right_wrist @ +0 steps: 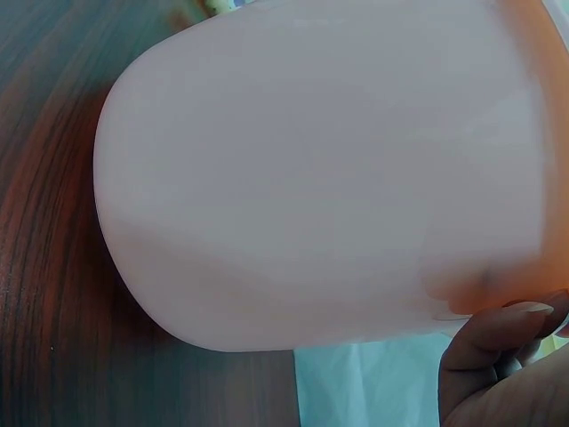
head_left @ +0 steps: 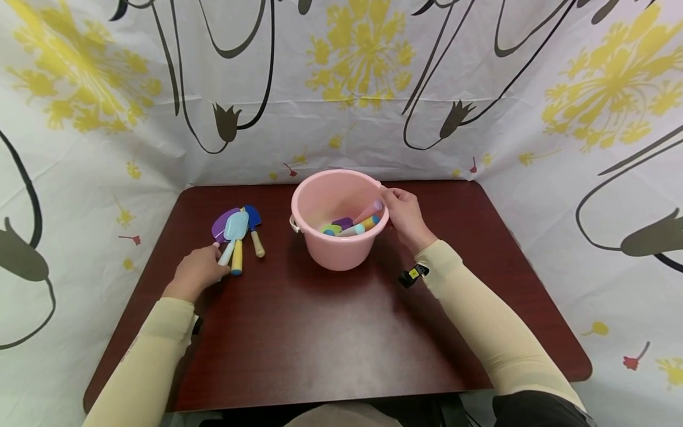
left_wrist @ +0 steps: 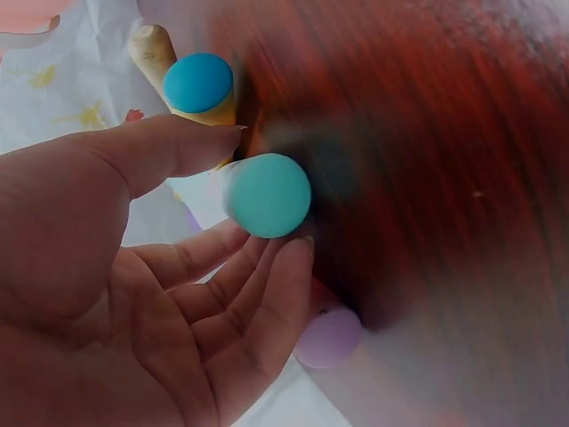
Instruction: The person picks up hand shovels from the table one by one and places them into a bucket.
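A light-blue spatula lies on top of a small group of tools on the left of the table. My left hand pinches its handle, and the round teal handle end shows between thumb and fingers in the left wrist view. Beneath and beside it are a purple spatula, a blue spatula with a wooden handle, and a yellow handle with a blue end. My right hand grips the rim of a pink bucket at its right side.
Inside the bucket lie several tools with coloured handles, among them a pink handle leaning on the wall. A white bucket handle joint sticks out on the left. Patterned cloth hangs behind the dark red table.
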`<state>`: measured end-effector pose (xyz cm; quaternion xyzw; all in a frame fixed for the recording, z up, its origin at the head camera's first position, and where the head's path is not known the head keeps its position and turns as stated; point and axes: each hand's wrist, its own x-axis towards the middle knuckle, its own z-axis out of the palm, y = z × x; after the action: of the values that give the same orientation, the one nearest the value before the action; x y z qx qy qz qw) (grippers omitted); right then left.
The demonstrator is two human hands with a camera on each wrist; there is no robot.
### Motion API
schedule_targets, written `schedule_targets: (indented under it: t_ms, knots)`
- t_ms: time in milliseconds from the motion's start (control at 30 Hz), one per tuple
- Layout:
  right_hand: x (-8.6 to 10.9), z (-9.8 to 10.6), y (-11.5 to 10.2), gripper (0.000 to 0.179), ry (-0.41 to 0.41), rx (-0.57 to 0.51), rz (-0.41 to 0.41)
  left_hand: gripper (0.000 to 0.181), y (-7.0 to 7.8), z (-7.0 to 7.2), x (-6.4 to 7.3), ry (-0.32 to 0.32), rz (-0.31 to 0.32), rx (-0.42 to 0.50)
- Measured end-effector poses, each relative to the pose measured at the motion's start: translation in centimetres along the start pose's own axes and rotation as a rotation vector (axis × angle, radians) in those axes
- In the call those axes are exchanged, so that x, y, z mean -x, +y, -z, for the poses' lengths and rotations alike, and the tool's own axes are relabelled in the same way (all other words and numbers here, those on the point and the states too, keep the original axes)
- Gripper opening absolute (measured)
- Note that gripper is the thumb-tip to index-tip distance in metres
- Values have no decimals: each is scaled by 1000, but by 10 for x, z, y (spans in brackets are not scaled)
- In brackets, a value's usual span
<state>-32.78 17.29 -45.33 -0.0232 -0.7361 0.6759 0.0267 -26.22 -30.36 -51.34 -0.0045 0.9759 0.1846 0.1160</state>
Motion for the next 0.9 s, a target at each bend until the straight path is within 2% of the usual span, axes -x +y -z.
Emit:
schedule_targets:
  t_ms: [333, 567, 767, 900]
  knots:
    - [-1, 0, 1, 51, 1, 4, -9, 35, -2, -2, 1, 1, 7, 12]
    - [-1, -1, -1, 46, 14, -1, 3, 43, -4, 0, 6, 45, 8, 104]
    - [0, -2, -2, 45, 18, 2, 2, 55, -6, 4, 12, 90, 34, 139]
    - [0, -1, -1, 45, 19, 2, 0, 55, -9, 3, 14, 117, 64, 165]
